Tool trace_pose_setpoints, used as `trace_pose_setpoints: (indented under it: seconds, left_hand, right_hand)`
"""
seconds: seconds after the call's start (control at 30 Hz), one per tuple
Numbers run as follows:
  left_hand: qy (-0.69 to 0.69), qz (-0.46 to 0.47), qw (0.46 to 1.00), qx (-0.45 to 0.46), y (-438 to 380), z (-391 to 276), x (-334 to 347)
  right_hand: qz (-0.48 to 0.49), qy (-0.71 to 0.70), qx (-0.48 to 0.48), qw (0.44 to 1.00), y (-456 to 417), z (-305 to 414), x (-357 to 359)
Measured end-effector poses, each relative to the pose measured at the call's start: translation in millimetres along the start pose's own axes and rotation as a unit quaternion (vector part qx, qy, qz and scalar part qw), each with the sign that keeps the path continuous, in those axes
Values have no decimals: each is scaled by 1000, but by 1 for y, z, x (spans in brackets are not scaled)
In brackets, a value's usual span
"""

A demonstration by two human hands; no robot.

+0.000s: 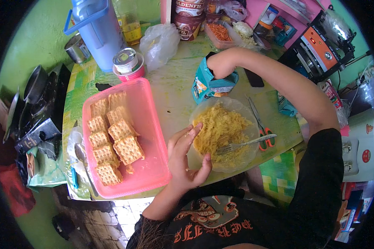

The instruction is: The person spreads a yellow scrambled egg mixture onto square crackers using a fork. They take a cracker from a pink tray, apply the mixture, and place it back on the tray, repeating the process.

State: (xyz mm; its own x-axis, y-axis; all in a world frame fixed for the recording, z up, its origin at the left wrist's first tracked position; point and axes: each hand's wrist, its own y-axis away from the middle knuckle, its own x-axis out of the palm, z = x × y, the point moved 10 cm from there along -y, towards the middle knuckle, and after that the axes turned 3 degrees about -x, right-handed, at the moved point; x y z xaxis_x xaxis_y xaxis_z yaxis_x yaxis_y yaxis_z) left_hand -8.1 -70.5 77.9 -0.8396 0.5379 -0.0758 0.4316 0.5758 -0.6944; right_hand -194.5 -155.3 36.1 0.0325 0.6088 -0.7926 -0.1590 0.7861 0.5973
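My right hand (222, 66) reaches into a teal snack packet (202, 85) that stands on the table; its fingers are hidden inside. My left hand (187, 158) hovers at the left rim of a clear bowl (252, 155), fingers apart and nothing held. Yellow mashed food (216, 127) fills much of the bowl, and a metal fork (249, 143) rests in it with the handle over the right rim. Left of the bowl lies a pink plastic tray (152, 162) with two rows of cracker sandwiches (129, 149).
Red-handled scissors (261, 133) lie right of the bowl, near another teal packet (286, 104). A blue pitcher (96, 37), a can (124, 60) and a plastic bag (160, 43) stand behind the tray. Grated orange food fills a container (221, 34) at the back. A spoon (85, 168) lies left.
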Motion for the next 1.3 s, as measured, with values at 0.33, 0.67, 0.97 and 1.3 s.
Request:
trace_pose_setpoints:
  seconds: [0.33, 0.67, 0.97, 1.3]
  left_hand:
    - [1, 43, 999, -32, -3, 7, 4]
    - [13, 52, 998, -31, -3, 7, 1]
    - [16, 69, 997, -18, -3, 7, 7]
    - [15, 68, 997, -19, -2, 8, 7]
  right_hand:
    - [-132, -47, -36, 989, -41, -60, 15]
    - [-229, -18, -121, 966, 0, -21, 1]
    - [-329, -146, -114, 926, 22, -31, -9]
    - [-284, -150, -138, 937, 29, -17, -16]
